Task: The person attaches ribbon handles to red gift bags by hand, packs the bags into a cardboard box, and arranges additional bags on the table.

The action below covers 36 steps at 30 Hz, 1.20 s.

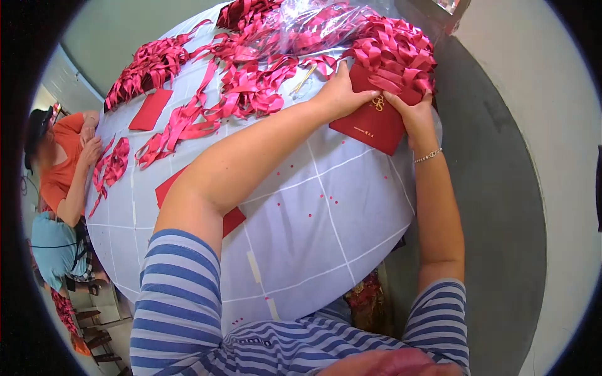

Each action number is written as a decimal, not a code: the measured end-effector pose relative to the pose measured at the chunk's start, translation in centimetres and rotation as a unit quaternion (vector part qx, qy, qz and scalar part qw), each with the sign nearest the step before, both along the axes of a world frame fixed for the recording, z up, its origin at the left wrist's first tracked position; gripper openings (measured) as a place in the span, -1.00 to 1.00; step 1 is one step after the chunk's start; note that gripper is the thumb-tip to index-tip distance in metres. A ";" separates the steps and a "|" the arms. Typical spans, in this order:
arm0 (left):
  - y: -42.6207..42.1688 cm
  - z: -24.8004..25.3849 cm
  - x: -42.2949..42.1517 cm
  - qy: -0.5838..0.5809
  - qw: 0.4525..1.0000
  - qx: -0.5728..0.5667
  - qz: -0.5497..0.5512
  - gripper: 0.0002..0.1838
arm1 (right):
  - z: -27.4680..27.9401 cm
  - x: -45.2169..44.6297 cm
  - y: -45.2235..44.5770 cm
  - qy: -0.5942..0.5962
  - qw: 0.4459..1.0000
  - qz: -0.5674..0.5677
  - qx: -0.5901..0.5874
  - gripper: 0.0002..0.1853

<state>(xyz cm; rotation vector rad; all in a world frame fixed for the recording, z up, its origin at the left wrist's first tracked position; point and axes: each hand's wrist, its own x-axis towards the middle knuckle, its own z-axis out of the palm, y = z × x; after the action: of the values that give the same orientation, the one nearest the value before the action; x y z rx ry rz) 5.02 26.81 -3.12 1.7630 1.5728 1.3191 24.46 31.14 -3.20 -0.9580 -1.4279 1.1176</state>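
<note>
Well, looking down from the head camera, I see the fingers [367, 98] of the left hand [338, 94] gripping one side of a red card [359, 128], the thumb pressed on its front. The right hand [416, 116] grips the opposite side, and the two thumbs nearly meet over the gold print. The card sits at the far right of the worktop [285, 250], its upper part against a heap of pink ribbons [395, 47]; I can't tell whether it rests on the cloth. A bracelet [429, 155] circles the right wrist. Just left of the heap I make out a clear plastic bag [307, 28], with loose ribbons [251, 88] nearer me. Another red card [150, 110] lies farther left, and more red [234, 221] shows on both sides of the left arm, maybe one piece, maybe two. Small red dots [310, 215] speckle the cloth. At the left edge, I see a person in an orange top [68, 153].
</note>
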 end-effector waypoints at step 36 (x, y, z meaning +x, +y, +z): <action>-39.6 -1.1 -13.5 0.302 0.921 -0.061 0.240 -0.04 | -1.1 -20.3 -19.3 -0.240 0.904 0.244 0.254 -0.62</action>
<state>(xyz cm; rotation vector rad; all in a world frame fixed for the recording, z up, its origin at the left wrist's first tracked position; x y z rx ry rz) -8.53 -12.79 -4.18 1.8815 2.4925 0.8540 4.12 11.83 -4.27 -0.5168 -2.3173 0.7933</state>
